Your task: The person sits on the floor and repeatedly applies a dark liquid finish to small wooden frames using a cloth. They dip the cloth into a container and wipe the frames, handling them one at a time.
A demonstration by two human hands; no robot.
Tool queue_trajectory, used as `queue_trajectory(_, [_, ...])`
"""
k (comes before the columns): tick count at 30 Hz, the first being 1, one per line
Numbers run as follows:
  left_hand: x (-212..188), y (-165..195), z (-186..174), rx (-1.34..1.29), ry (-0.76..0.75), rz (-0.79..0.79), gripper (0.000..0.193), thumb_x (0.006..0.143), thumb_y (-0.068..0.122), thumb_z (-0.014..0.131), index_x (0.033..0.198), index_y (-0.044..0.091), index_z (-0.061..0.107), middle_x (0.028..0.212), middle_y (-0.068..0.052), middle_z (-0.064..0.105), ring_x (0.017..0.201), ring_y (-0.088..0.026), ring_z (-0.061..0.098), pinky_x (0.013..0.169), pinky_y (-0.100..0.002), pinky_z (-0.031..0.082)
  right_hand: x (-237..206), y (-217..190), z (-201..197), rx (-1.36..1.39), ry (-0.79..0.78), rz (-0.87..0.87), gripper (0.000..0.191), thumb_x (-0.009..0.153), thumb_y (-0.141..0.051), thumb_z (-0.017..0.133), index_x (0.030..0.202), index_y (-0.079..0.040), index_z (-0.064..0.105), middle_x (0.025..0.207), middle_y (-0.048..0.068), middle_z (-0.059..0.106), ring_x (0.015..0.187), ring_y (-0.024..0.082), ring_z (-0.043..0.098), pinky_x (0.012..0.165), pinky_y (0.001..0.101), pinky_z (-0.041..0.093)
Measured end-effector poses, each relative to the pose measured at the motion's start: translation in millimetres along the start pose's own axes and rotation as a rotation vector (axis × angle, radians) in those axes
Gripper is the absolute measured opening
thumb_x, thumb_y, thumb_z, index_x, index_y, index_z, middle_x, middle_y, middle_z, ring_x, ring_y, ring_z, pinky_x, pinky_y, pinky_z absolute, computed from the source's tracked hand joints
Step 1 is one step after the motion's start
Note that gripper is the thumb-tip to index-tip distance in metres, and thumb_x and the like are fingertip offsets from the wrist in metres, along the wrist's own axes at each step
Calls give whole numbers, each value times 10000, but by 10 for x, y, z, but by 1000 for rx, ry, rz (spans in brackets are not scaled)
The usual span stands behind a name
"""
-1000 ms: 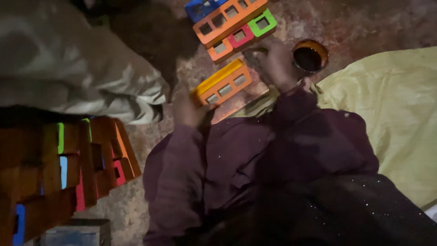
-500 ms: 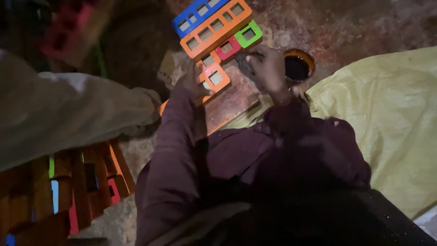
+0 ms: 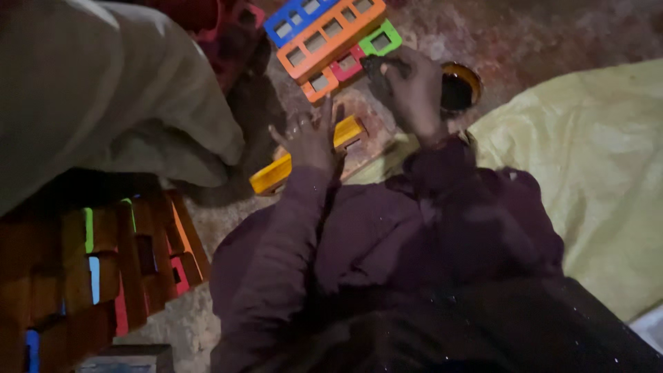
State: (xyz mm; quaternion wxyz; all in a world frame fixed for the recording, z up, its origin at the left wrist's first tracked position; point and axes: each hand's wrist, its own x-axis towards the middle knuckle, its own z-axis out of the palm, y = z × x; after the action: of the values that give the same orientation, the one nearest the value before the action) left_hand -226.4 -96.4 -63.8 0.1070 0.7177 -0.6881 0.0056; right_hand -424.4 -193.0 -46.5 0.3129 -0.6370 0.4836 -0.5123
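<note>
- My left hand (image 3: pixel 311 138) lies flat, fingers spread, on the yellow block (image 3: pixel 304 157).
- Just beyond that yellow block, my right hand (image 3: pixel 413 93) is curled around something dark; I cannot tell what.
- Beside it sits a dark round bowl (image 3: pixel 461 86).
- Farther past the yellow block lie the orange block (image 3: pixel 330 38) and the blue block (image 3: pixel 297 17).

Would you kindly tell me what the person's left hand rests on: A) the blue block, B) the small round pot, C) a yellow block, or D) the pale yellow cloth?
C: the left hand lies spread over the yellow block, well apart from the other three.
</note>
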Motion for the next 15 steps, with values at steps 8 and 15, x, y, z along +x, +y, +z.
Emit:
queue_trajectory(8, [39, -38, -372, -201, -93, -108, 1167, 754, 298, 878, 1652, 228, 136, 1101, -86, 732, 1175, -277, 661, 1253, -720, 26, 13, -397, -427, -20, -60, -73, 238, 930, -127, 786, 1143, -26, 749, 1050, 128, 773, 923, 222, 758, 823, 336, 600])
queue_trajectory(15, [-333, 63, -495, -526, 378, -20, 1317, 666, 298, 981, 1657, 135, 128, 1196, -76, 684, 1195, -259, 652, 1219, -648, 115, -390, -1446, -360, -267, -270, -320, 234, 934, -170, 772, 1150, -78, 779, 1094, 124, 704, 957, 251, 684, 883, 397, 571])
